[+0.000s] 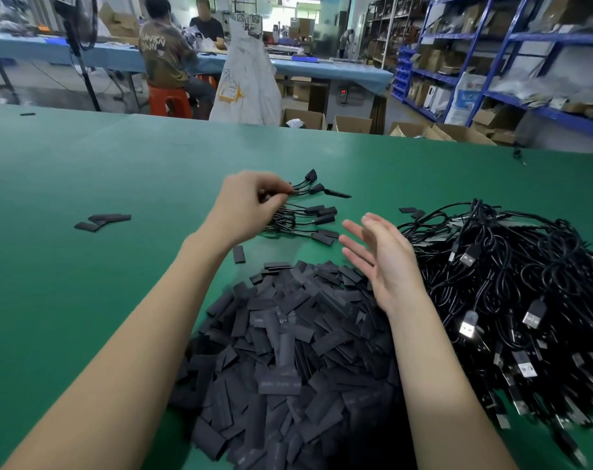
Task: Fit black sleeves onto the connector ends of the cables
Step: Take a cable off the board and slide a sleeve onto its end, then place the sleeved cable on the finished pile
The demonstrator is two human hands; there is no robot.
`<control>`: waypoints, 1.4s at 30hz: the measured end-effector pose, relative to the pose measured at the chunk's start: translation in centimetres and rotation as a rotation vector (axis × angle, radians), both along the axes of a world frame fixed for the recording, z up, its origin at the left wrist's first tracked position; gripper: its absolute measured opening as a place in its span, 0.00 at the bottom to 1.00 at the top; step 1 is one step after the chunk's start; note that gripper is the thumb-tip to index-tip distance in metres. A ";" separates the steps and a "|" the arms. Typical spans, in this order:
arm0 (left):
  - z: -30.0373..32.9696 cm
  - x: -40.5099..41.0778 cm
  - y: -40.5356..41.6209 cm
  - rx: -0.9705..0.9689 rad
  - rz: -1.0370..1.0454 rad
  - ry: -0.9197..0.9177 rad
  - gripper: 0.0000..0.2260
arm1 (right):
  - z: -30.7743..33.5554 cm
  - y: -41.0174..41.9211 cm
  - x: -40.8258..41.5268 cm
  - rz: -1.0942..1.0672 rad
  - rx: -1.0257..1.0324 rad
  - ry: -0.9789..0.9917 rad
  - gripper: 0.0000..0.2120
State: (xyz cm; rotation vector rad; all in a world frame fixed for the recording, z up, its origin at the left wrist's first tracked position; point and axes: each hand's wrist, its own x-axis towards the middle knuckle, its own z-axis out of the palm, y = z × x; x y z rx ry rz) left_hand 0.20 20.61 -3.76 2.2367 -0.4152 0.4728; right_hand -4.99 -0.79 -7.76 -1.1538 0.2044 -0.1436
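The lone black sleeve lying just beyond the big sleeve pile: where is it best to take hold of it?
Pinch the lone sleeve across its two long edges near the middle, coming from above. It lies flat and alone on the green table, so both edges look free. The open right hand is empty.

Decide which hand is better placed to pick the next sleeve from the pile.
Probably the right hand: it is open, holds nothing, and hovers over the sleeve pile. The left hand is gripping a cable bundle.
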 end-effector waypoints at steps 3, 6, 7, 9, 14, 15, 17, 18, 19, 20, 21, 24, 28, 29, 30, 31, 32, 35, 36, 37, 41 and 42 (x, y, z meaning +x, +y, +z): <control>1.2 3.5 -1.6 0.147 0.001 -0.036 0.09 | -0.2 -0.2 0.0 0.027 -0.025 0.028 0.08; 0.3 6.2 -3.2 0.390 -0.026 0.017 0.10 | -0.3 -0.1 0.1 0.052 -0.048 0.037 0.08; -0.3 6.8 -3.6 0.468 -0.027 0.049 0.11 | -0.4 -0.1 0.1 0.061 -0.054 0.042 0.08; -1.9 7.4 -4.0 0.627 0.012 0.075 0.15 | -0.5 -0.1 0.1 0.077 -0.057 0.049 0.08; -4.5 6.2 -4.4 0.645 0.154 0.004 0.11 | -0.6 -0.1 0.1 0.098 -0.059 0.052 0.08; -4.8 5.9 -4.3 0.639 0.167 0.041 0.08 | -0.5 0.0 0.1 0.109 -0.062 0.051 0.09; -5.5 5.4 -4.1 0.657 0.173 0.128 0.08 | -0.4 0.2 0.0 0.131 -0.070 0.054 0.09; -5.8 5.2 -3.9 0.663 0.171 0.156 0.09 | -0.4 0.3 -0.1 0.140 -0.077 0.054 0.08; -6.1 5.1 -3.8 0.662 0.166 0.166 0.11 | -0.3 0.4 -0.1 0.148 -0.088 0.054 0.08; -6.2 5.1 -3.7 0.651 0.158 0.166 0.12 | -0.3 0.4 -0.1 0.152 -0.104 0.053 0.07; -6.2 5.2 -3.6 0.631 0.147 0.166 0.12 | -0.3 0.4 -0.1 0.156 -0.121 0.054 0.06; -5.7 5.9 -3.5 0.589 0.100 0.211 0.13 | -0.3 0.5 -0.1 0.160 -0.157 0.063 0.05; -5.7 7.2 -3.1 0.597 0.051 0.252 0.14 | -0.5 0.4 0.0 0.172 -0.208 0.073 0.07; -5.7 7.4 -3.0 0.587 0.040 0.252 0.14 | -0.5 0.3 0.0 0.177 -0.215 0.074 0.07; -5.8 7.5 -2.8 0.575 0.030 0.247 0.14 | -0.6 0.2 0.0 0.181 -0.224 0.074 0.07; -5.8 7.5 -2.7 0.563 0.021 0.244 0.13 | -0.6 0.1 0.0 0.185 -0.235 0.076 0.07; -5.9 7.4 -2.6 0.554 0.016 0.244 0.12 | -0.7 0.1 0.0 0.188 -0.252 0.079 0.07; -5.8 6.9 -3.2 0.527 0.003 0.228 0.11 | -0.8 -0.2 0.1 0.181 -0.331 0.096 0.07; -5.4 6.6 -3.7 0.499 -0.017 0.211 0.10 | -0.8 -0.4 0.1 0.174 -0.369 0.102 0.07; -4.8 6.4 -4.5 0.462 -0.043 0.191 0.09 | -0.9 -0.6 0.0 0.164 -0.409 0.108 0.07; 0.0 5.3 -9.8 0.252 -0.194 0.156 0.07 | 0.2 -1.6 -0.6 0.170 -0.644 0.090 0.05; 1.4 5.0 -11.4 0.199 -0.251 0.180 0.06 | 0.8 -1.8 -0.9 0.217 -0.730 0.077 0.05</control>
